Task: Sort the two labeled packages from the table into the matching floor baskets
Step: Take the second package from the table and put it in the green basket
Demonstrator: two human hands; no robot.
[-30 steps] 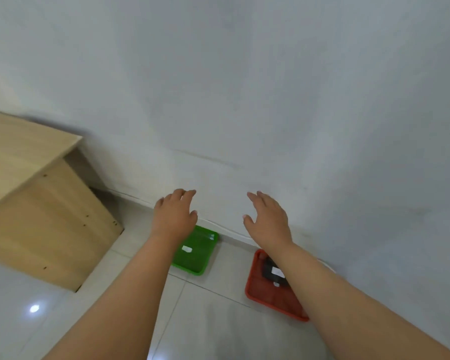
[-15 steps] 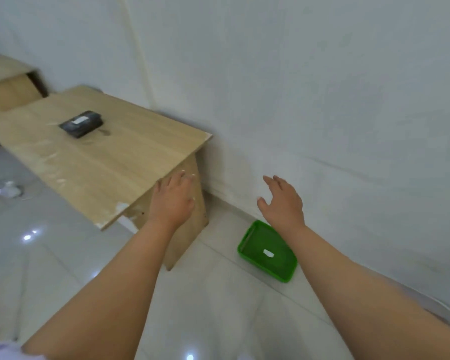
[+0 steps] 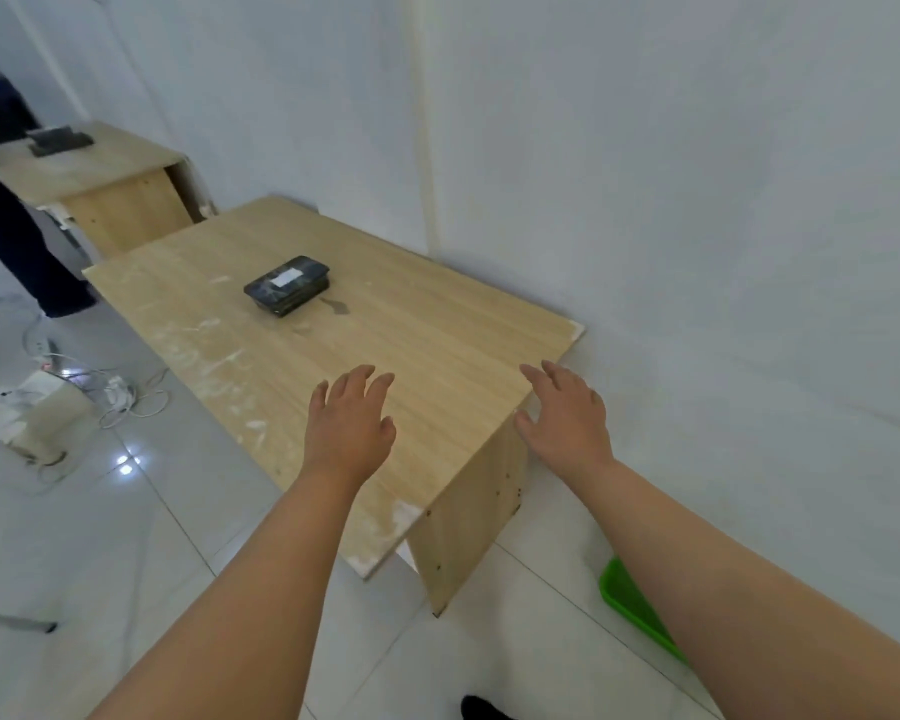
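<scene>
A black package [image 3: 288, 284] with a white label lies flat on the wooden table [image 3: 417, 324], near its middle. My left hand [image 3: 350, 423] hovers over the table's near end, fingers apart and holding nothing. My right hand [image 3: 567, 415] is at the table's near right corner, also spread and holding nothing. Both hands are well short of the package. A corner of the green basket [image 3: 632, 600] shows on the floor at the lower right, partly hidden by my right forearm. The red basket is out of view.
A second wooden table [image 3: 105, 184] stands behind at the left with a dark object [image 3: 58, 141] on it. A person's dark leg [image 3: 27, 246] stands beside it. Cables and a white device [image 3: 42, 407] lie on the tiled floor at left. The white wall runs along the right.
The view has swung left from the floor baskets to the table. The red basket has left the view, the green one slid to the lower right, and both hands now reach over the table's near end.
</scene>
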